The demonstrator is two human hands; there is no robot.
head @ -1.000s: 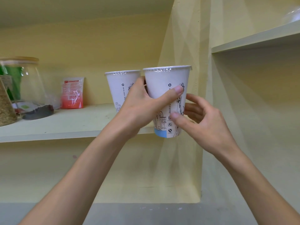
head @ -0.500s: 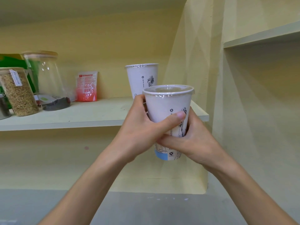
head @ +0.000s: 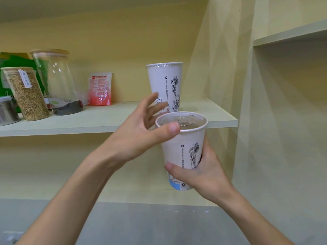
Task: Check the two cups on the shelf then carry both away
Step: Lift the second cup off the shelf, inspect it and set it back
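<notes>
Two white paper cups with black line drawings and film-sealed tops. One cup [head: 184, 149] is held upright below the shelf [head: 99, 121] edge, with my right hand [head: 203, 174] wrapped around its lower half. The second cup [head: 165, 85] stands upright on the shelf behind it. My left hand [head: 141, 131] is off the held cup, fingers spread and blurred, thumb near that cup's rim, fingertips in front of the shelf cup's base.
On the shelf's left stand a grain-filled jar [head: 26, 94], a large glass jar [head: 56, 80] with dark contents, a metal tin [head: 7, 110] and a red pouch [head: 100, 89]. A side wall [head: 221, 68] closes the shelf on the right; another shelf [head: 290, 34] juts higher right.
The held cup came down and off the shelf. My left hand let go of it and opened; my right hand alone now holds it.
</notes>
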